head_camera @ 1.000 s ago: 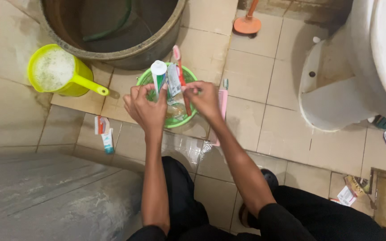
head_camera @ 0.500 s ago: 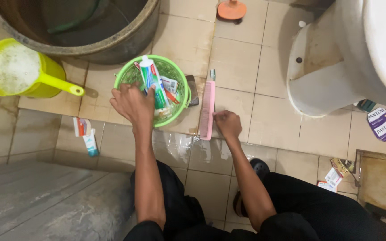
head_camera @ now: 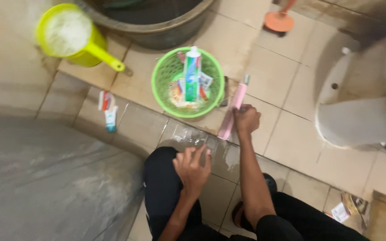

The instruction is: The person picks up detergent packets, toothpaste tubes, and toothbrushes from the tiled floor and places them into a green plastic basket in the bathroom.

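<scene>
The pink toothbrush case (head_camera: pixel 233 109) lies on the wet floor tiles (head_camera: pixel 287 134) at frame centre, just right of the green basket (head_camera: pixel 162 87). My right hand (head_camera: pixel 246 120) curls closed around it; my left hand (head_camera: pixel 193 167) rests open, empty, on my knee.

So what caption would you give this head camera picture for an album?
Crouched on a tiled floor, right hand grips a pink toothbrush case beside a green basket; left hand rests at the knee.

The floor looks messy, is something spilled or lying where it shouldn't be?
Yes. A small tube lies loose on the tiles, left of the green basket. A wet patch shines below the basket. Torn wrappers lie at the lower right. The right hand holds a pink toothbrush case.
</scene>
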